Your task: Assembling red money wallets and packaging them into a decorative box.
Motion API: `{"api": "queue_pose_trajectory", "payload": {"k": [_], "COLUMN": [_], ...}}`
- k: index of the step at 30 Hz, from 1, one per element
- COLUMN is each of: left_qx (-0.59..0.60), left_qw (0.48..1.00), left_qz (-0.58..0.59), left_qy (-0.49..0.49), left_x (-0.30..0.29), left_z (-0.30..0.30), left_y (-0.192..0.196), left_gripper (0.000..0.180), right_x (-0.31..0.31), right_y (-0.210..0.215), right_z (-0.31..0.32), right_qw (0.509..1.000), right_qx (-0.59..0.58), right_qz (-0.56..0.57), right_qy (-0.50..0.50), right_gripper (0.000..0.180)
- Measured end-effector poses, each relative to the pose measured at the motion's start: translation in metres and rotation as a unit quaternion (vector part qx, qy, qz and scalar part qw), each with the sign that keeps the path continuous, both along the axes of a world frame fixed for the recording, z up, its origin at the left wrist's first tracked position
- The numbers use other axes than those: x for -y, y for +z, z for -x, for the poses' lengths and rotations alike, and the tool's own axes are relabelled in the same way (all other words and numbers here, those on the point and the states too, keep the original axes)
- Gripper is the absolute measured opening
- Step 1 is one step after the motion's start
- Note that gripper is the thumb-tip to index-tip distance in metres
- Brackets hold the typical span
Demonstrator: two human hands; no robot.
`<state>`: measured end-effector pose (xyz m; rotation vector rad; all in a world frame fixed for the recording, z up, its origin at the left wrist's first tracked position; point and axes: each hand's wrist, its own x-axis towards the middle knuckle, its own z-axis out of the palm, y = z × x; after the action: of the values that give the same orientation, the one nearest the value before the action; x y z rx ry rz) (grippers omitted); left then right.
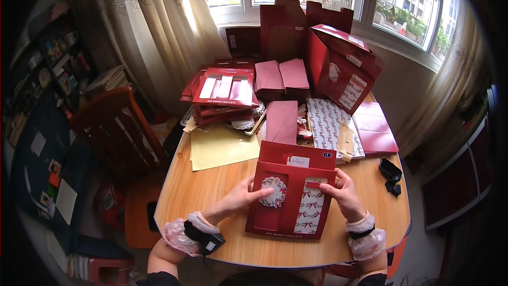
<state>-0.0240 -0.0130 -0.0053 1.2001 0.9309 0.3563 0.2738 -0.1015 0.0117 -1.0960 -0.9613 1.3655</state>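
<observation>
Both hands hold a red cardboard package (294,196) upright and slightly tilted at the table's near side. It has two cut-out windows. In the left one sits a round wreath-shaped tag (273,193); in the right one a white patterned card (309,212) shows. My left hand (241,197) grips the left edge, its thumb over the wreath. My right hand (344,195) grips the right edge, with its thumb at a small red strip (313,185) over the patterned card. The fingers behind the package are hidden.
Similar red packages (225,87) are stacked at the far left. Pink envelopes (281,119), patterned sheets (329,122) and a large red box (344,69) stand behind. Yellow paper (222,148) lies left, small black objects (391,172) right, on the wooden table (206,180).
</observation>
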Motion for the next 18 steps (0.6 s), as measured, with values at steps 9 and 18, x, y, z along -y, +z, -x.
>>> {"api": "queue_pose_trajectory", "payload": {"k": [9, 18], "left_qx": [0.146, 0.157], "left_qw": [0.988, 0.984], "left_qz": [0.011, 0.069], "left_qy": [0.049, 0.051], "left_x": [0.018, 0.012], "left_z": [-0.011, -0.007], "left_y": [-0.005, -0.011], "left_gripper": [0.049, 0.041], "right_x": [0.001, 0.001], "right_y": [-0.015, -0.015], "right_z": [0.015, 0.016], "right_qw": [1.000, 1.000], "right_qx": [-0.008, -0.008], "right_qz": [0.018, 0.018], "right_qy": [-0.021, -0.013], "right_gripper": [0.037, 0.036]}}
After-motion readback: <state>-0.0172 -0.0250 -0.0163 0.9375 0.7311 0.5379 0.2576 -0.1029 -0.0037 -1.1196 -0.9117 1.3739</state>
